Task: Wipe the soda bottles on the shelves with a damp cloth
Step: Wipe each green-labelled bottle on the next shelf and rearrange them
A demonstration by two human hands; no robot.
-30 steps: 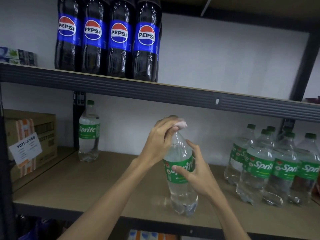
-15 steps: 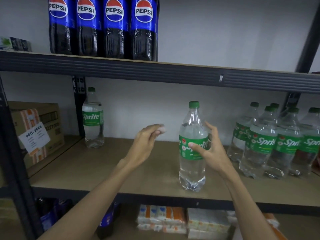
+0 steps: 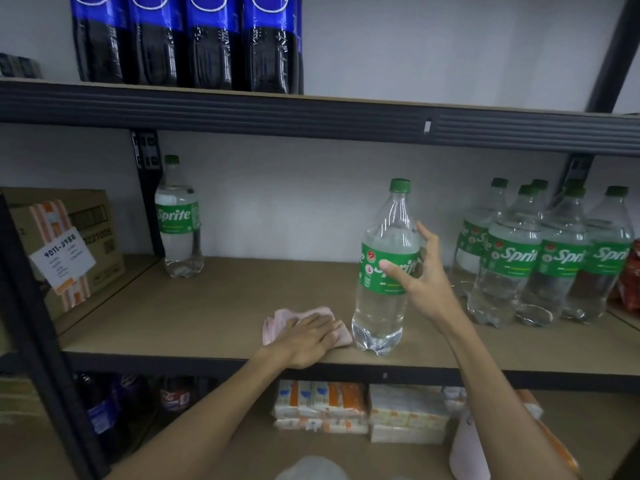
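The middle shelf is carrying a Sprite bottle standing upright near its front edge, long axis vertical and green cap pointing up, with a cluster of Sprite bottles standing toward the right end and a lone bottle at the back left corner. The right hand is sitting at the bottle's label, fingers spread loosely around it, thumb on the front. The left hand is lying flat, fingers together, pressing a pink cloth onto the shelf just left of the bottle's base.
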